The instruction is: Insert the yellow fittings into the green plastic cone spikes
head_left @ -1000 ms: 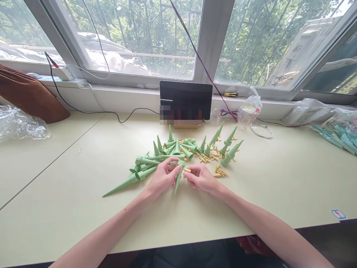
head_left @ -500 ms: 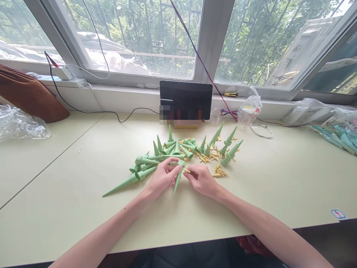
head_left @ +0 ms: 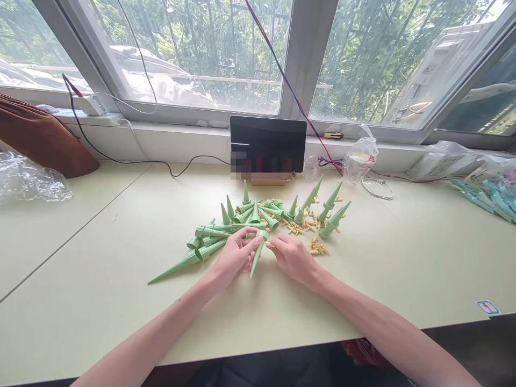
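Note:
Between the thumb and fingers of my left hand (head_left: 237,252) is a green plastic watering spike (head_left: 257,257), its ribbed collar up and its point slanting down toward me. My right hand (head_left: 293,257) pinches a small yellow plastic valve (head_left: 270,244) against the spike's side, just below the collar. Whether the valve sits in a hole there I cannot tell. A pile of green spikes (head_left: 213,232) lies beyond and left of my left hand. Loose yellow valves (head_left: 318,246) lie beyond my right hand, near several upright stacked spikes (head_left: 334,220) with yellow valves sticking out.
A dark tablet (head_left: 268,144) leans on a small stand at the back of the table (head_left: 121,279). A bagged cup (head_left: 360,156) and a coiled white cable (head_left: 378,189) are to its right. Clear plastic wrapping (head_left: 34,177) lies left, teal packets (head_left: 487,196) far right.
My right hand has turned slightly, and its fingers have closed in over the yellow valve at the spike. The spike in my left hand has barely shifted.

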